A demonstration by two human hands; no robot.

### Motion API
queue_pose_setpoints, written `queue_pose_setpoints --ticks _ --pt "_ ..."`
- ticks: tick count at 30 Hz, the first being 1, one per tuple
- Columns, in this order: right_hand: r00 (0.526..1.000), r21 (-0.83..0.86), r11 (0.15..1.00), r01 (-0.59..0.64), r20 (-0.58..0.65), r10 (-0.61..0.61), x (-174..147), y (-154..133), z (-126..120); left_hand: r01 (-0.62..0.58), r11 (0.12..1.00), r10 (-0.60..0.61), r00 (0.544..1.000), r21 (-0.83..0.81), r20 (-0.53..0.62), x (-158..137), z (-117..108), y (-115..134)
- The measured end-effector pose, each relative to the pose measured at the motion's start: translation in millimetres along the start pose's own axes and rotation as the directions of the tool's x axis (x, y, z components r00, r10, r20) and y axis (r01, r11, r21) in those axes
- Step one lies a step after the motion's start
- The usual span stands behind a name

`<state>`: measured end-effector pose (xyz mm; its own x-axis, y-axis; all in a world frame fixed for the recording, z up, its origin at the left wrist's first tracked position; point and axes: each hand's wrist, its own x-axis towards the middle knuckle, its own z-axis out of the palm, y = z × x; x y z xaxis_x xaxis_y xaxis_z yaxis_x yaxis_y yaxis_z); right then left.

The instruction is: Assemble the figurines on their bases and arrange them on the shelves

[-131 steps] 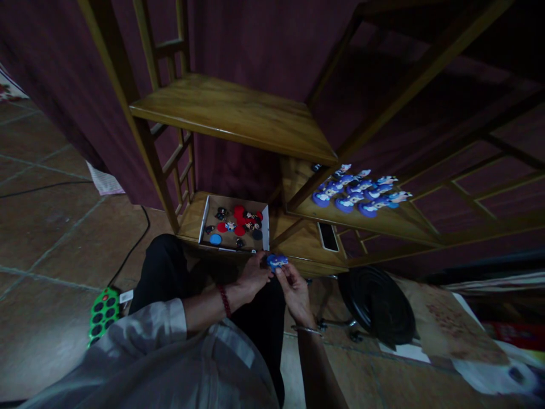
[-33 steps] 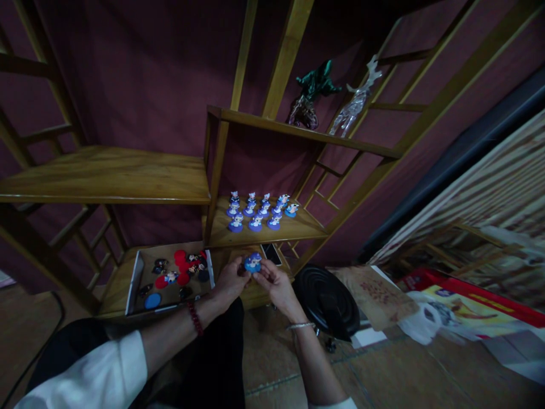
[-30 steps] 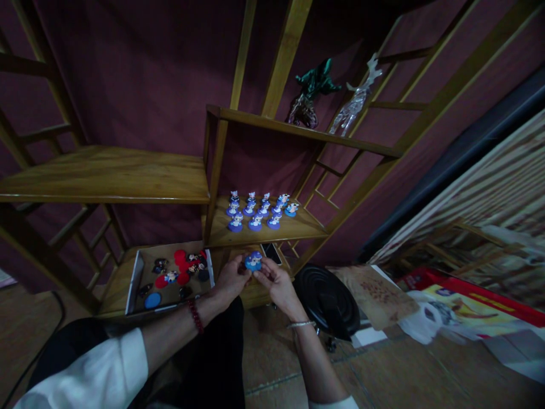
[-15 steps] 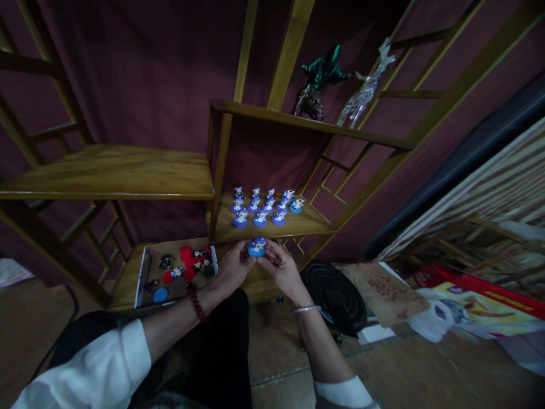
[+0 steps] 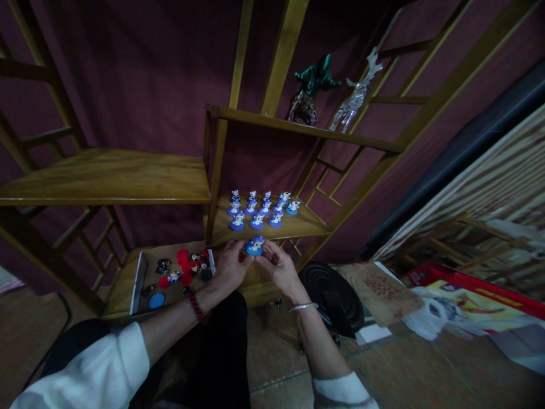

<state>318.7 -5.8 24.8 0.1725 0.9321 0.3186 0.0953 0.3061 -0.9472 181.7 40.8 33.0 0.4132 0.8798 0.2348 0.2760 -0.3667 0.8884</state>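
Note:
Between my two hands is a small cartoon figurine (image 5: pixel 255 245), purple and white on a round blue base. My left hand (image 5: pixel 232 266) grips it from the left side, and my right hand (image 5: pixel 279 268) has its fingers on the right side. It is held upright in front of the shelf's edge. Just behind it, rows of similar figurines (image 5: pixel 256 220) on purple and blue bases stand on a small wooden shelf (image 5: pixel 298 229). Down to the left, a shallow cardboard box (image 5: pixel 135 284) contains several figurines with red and dark bases and a loose blue disc (image 5: pixel 156 300).
A higher shelf (image 5: pixel 353 141) carries a dark green statuette (image 5: pixel 314 79) and a clear deer statuette (image 5: pixel 356 96). To the left is a wider wooden shelf (image 5: pixel 110 173). On the right are a black round ribbed object (image 5: pixel 330 295), a plastic bag (image 5: pixel 426 315) and a red-and-yellow box (image 5: pixel 481 304).
The view has shifted slightly, so the shelves and box appear a little further left and lower. Both hands still hold the figurine in nearly the same pose.

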Motion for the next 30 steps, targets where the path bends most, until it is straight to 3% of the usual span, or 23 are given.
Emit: queue_pose_setpoints --ticks 7,18,30 --pt "0.998 -0.006 0.999 -0.05 -0.032 0.05 1.6 -3.4 -17.1 -0.079 0.995 0.078 0.997 0.062 0.013 6.2 13.5 6.1" --pt "0.992 -0.044 0.997 -0.056 -0.117 0.051 4.0 -0.3 -53.7 -0.073 0.997 0.073 0.995 0.002 0.063 14.9 37.8 21.6" --pt "0.969 -0.159 0.984 -0.084 -0.245 0.043 19.6 4.5 -93.8 -0.274 0.962 0.273 0.958 0.004 0.086 27.0 63.1 32.1"
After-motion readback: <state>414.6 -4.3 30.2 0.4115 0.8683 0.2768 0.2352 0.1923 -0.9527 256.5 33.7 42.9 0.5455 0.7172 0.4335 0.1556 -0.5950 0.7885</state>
